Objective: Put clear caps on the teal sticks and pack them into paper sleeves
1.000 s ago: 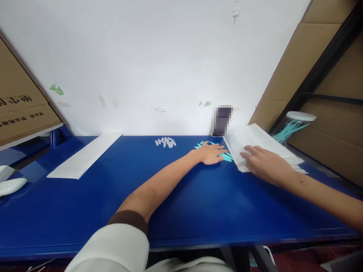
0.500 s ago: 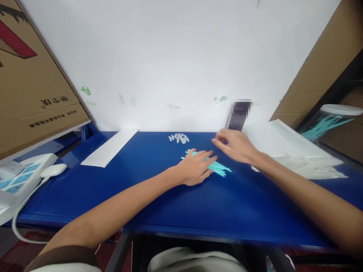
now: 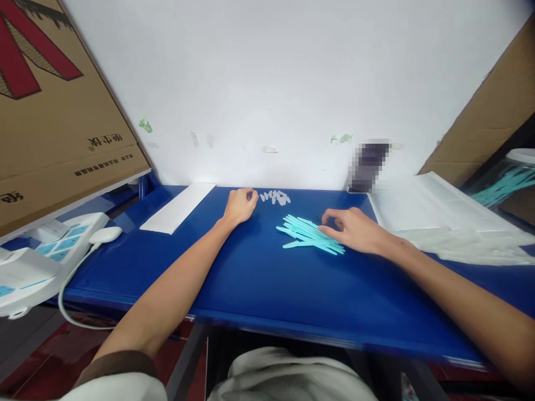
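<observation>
A loose pile of thin turquoise plastic sticks [image 3: 307, 234] lies on the blue table [image 3: 267, 278]. My right hand [image 3: 355, 230] rests at the pile's right end, its fingers curled and pinching down on the sticks. My left hand [image 3: 240, 205] is at the back of the table with its fingers closed, right beside a small heap of clear white caps [image 3: 275, 196]. Whether it holds a cap is hidden by the fingers.
A stack of white paper sleeves [image 3: 443, 220] lies at the right, with a clear jar of turquoise sticks [image 3: 512, 178] behind it. One white sleeve [image 3: 179, 207] lies at the back left. A cardboard box [image 3: 54, 111], a white device with cable [image 3: 50, 250] and a dark phone [image 3: 368, 167] stand around.
My left hand left the turquoise sticks and went back left to the white caps. My right hand came down from near the phone onto the right end of the stick pile.
</observation>
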`<move>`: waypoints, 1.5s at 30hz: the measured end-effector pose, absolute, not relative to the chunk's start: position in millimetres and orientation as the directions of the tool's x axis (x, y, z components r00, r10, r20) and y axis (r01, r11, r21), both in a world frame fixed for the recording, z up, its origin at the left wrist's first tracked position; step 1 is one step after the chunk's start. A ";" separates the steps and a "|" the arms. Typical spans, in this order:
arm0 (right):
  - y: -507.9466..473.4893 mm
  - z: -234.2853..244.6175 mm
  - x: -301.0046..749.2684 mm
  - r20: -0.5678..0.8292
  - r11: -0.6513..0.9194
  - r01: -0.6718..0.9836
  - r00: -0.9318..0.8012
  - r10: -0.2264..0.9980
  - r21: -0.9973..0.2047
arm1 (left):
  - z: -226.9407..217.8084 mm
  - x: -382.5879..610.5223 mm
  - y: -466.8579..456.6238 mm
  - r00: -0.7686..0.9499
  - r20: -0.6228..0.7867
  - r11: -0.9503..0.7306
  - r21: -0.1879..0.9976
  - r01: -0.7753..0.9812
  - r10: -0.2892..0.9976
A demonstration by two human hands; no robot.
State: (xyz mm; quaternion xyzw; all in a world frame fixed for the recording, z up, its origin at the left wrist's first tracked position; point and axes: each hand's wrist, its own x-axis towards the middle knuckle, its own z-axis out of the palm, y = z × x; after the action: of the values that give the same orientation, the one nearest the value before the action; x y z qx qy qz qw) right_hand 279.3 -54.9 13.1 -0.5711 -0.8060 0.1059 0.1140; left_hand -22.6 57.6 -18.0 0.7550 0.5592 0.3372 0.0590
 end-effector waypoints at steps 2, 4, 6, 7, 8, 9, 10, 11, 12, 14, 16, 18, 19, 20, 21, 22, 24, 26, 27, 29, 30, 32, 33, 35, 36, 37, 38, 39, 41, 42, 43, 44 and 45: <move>-55.5 13.3 280.3 0.038 0.356 0.901 -0.358 0.933 -0.250 | -18.5 -21.3 56.8 0.174 0.416 -0.363 0.434 0.824 0.892; -55.8 10.6 281.4 0.065 0.387 0.907 -0.381 0.922 -0.167 | -18.7 -19.9 56.7 0.186 0.381 -0.346 0.410 0.844 0.906; -56.3 6.0 281.9 0.095 0.391 0.916 -0.383 0.919 -0.091 | -18.9 -19.3 57.8 0.201 0.363 -0.343 0.388 0.855 0.910; -56.7 3.5 281.5 0.096 0.388 0.919 -0.382 0.919 -0.067 | -19.0 -19.3 58.5 0.211 0.361 -0.349 0.379 0.857 0.908; -57.2 1.1 280.4 0.088 0.387 0.920 -0.382 0.920 -0.053 | -19.3 -19.5 59.1 0.219 0.360 -0.355 0.376 0.856 0.907; -58.1 -0.8 278.5 0.077 0.392 0.919 -0.388 0.919 -0.045 | -19.7 -19.8 59.7 0.222 0.357 -0.358 0.382 0.852 0.908; -59.4 -2.2 275.7 0.069 0.405 0.913 -0.402 0.913 -0.042 | -20.3 -20.2 60.2 0.221 0.351 -0.358 0.395 0.846 0.910; -61.1 -3.2 272.2 0.065 0.423 0.905 -0.420 0.905 -0.039 | -21.1 -20.8 60.5 0.220 0.342 -0.357 0.412 0.839 0.914; -63.2 -3.6 268.0 0.064 0.444 0.895 -0.441 0.895 -0.037 | -22.1 -21.4 60.8 0.218 0.332 -0.352 0.428 0.832 0.918; -68.9 -3.5 258.7 0.064 0.475 0.880 -0.473 0.879 -0.030 | -24.4 -22.6 61.5 0.219 0.323 -0.351 0.439 0.827 0.921; -75.2 -3.0 250.2 0.069 0.505 0.863 -0.503 0.861 -0.016 | -26.8 -23.5 62.4 0.224 0.343 -0.363 0.421 0.831 0.912; -80.1 -2.8 244.3 0.086 0.533 0.846 -0.531 0.843 0.001 | -28.8 -23.9 63.5 0.261 0.380 -0.405 0.372 0.835 0.888; -81.4 -2.7 242.6 0.096 0.541 0.841 -0.539 0.837 0.006 | -29.7 -24.0 63.9 0.297 0.391 -0.436 0.338 0.834 0.871; -81.6 -2.7 241.8 0.106 0.544 0.839 -0.541 0.834 0.003 | -30.5 -24.1 64.3 0.341 0.387 -0.466 0.299 0.833 0.857; -80.8 -2.6 241.8 0.115 0.537 0.844 -0.532 0.839 -0.013 | -31.2 -24.2 64.7 0.388 0.364 -0.493 0.261 0.830 0.847; -79.1 -2.5 242.5 0.125 0.514 0.856 -0.506 0.853 -0.046 | -31.8 -24.4 65.1 0.435 0.322 -0.514 0.226 0.827 0.841; -74.1 -1.9 245.7 0.155 0.434 0.888 -0.412 0.898 -0.150 | -32.6 -25.0 66.2 0.507 0.218 -0.545 0.180 0.819 0.834; -69.0 -1.1 250.5 0.209 0.333 0.903 -0.283 0.936 -0.271 | -32.6 -25.7 67.3 0.545 0.156 -0.566 0.164 0.808 0.824; -67.1 -0.6 253.1 0.246 0.295 0.901 -0.222 0.944 -0.318 | -32.3 -25.9 67.6 0.556 0.152 -0.575 0.160 0.802 0.817; -64.8 0.1 258.1 0.309 0.279 0.884 -0.164 0.937 -0.374 | -31.0 -25.7 67.5 0.568 0.174 -0.591 0.148 0.793 0.805; -64.0 0.2 260.3 0.325 0.292 0.876 -0.167 0.931 -0.385 | -30.3 -25.3 67.1 0.575 0.188 -0.601 0.142 0.786 0.796; -62.4 -0.5 263.8 0.316 0.350 0.861 -0.238 0.919 -0.370 | -29.3 -23.9 66.0 0.593 0.220 -0.628 0.147 0.765 0.774; -61.2 -1.3 265.2 0.293 0.388 0.854 -0.294 0.910 -0.346 | -29.3 -23.0 65.6 0.597 0.243 -0.639 0.160 0.753 0.765; -57.9 -3.7 267.8 0.238 0.459 0.841 -0.401 0.884 -0.287 | -31.1 -21.5 65.7 0.589 0.300 -0.653 0.198 0.731 0.750; -55.8 -5.2 269.1 0.212 0.489 0.831 -0.445 0.870 -0.265 | -32.6 -20.9 66.2 0.578 0.327 -0.654 0.214 0.725 0.748; -53.7 -6.7 270.6 0.189 0.510 0.822 -0.475 0.859 -0.254 | -34.3 -20.6 66.9 0.569 0.345 -0.654 0.224 0.722 0.746; -51.4 -8.1 272.3 0.175 0.520 0.816 -0.490 0.854 -0.253 | -35.9 -20.5 67.7 0.567 0.351 -0.655 0.227 0.720 0.745; -49.2 -9.5 274.2 0.167 0.520 0.814 -0.492 0.854 -0.258 | -36.9 -20.5 68.3 0.574 0.344 -0.658 0.223 0.719 0.743; -44.8 -11.9 278.2 0.160 0.508 0.819 -0.482 0.861 -0.267 | -36.7 -20.7 68.6 0.603 0.310 -0.670 0.199 0.715 0.735; -42.8 -13.0 280.1 0.161 0.495 0.826 -0.469 0.869 -0.270 | -35.3 -20.7 68.1 0.620 0.291 -0.679 0.184 0.711 0.728; -40.9 -14.0 281.8 0.165 0.475 0.835 -0.446 0.880 -0.276 | -33.2 -20.6 67.3 0.635 0.276 -0.687 0.170 0.707 0.722; -39.4 -15.0 283.2 0.175 0.444 0.849 -0.410 0.895 -0.286 | -30.7 -20.5 66.3 0.644 0.265 -0.692 0.159 0.705 0.717; -38.2 -15.8 284.1 0.190 0.402 0.863 -0.358 0.914 -0.305 | -28.0 -20.2 65.2 0.651 0.254 -0.694 0.150 0.704 0.716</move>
State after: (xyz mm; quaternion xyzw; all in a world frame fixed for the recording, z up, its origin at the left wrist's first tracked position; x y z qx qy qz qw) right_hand 284.1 -38.2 -15.8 -0.5415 -0.8206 0.0763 0.1660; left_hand -20.2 65.2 -28.0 0.9083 0.3908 0.1481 0.0190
